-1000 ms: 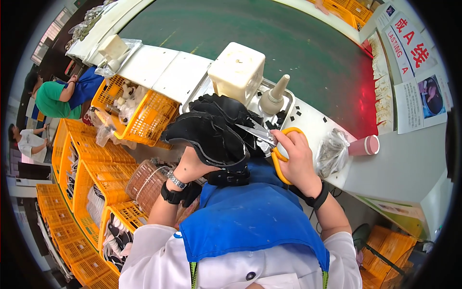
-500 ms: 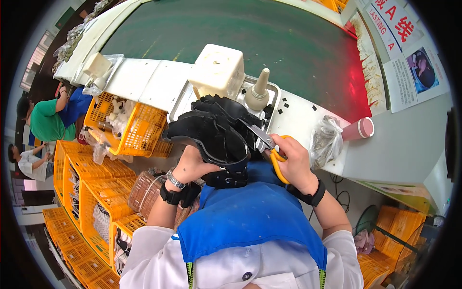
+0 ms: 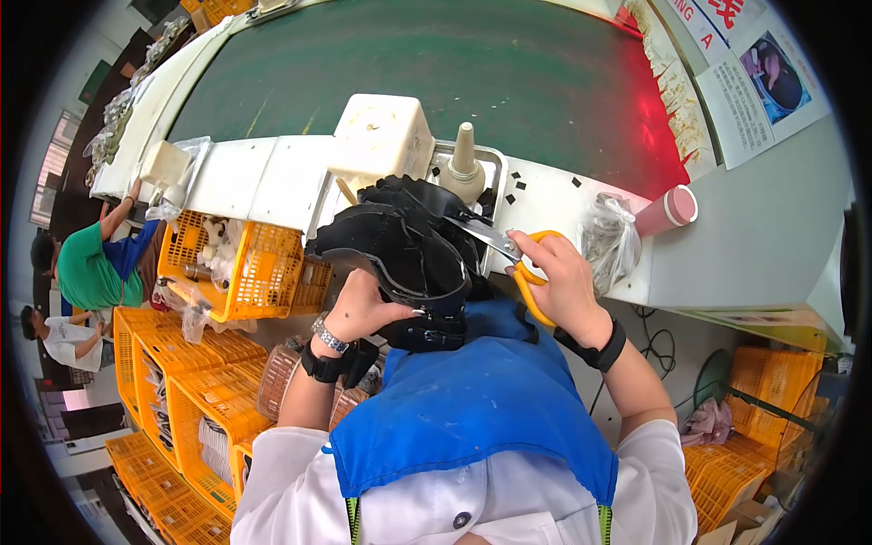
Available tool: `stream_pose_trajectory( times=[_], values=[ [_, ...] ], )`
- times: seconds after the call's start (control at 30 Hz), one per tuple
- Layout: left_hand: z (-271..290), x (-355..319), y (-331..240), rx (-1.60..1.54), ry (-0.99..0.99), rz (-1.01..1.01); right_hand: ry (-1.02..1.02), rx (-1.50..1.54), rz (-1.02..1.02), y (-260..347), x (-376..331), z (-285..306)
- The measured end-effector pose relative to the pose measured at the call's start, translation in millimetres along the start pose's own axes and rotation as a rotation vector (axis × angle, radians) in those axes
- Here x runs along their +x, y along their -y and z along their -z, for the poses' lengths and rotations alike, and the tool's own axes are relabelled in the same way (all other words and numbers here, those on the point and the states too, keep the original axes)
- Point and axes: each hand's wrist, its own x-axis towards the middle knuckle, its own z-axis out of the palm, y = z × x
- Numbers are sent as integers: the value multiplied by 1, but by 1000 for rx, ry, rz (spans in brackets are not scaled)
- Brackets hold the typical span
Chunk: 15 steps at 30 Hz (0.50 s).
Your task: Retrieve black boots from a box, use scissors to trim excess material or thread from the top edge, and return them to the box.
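My left hand [image 3: 360, 316] grips a black boot upper [image 3: 368, 245] from below, its thumb lying across the lower part near a strap. Buckled black straps [image 3: 427, 329] hang beneath the boot upper, over my lap. Its jagged, wavy far edge faces the table. In my right hand [image 3: 568, 283] is a pair of scissors [image 3: 490, 238] with yellow handles, fingers wrapped through the loops. The blades point left, their tips at the right side of the black boot upper. I cannot tell whether the tips touch it.
Beyond the boot upper, a metal tray [image 3: 495, 163] holds a white block-shaped container [image 3: 381, 136] and a cone-topped bottle [image 3: 463, 168]. A green conveyor belt [image 3: 409, 64] runs behind. Right are a plastic bag [image 3: 610, 238] and pink cup [image 3: 668, 211]. Yellow crates [image 3: 263, 268] stand left; two people work farther off.
The whole view has shifted slightly. My right hand has turned the scissors a little, so the blades lie flatter against the boot upper's side. My left hand keeps its grip.
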Motion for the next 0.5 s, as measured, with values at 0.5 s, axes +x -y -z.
stream_pose_trajectory(
  times=[0.5],
  values=[
    [-1, 2, -1, 48, 24, -62, 167, 327, -55, -2, 0, 8]
  ],
)
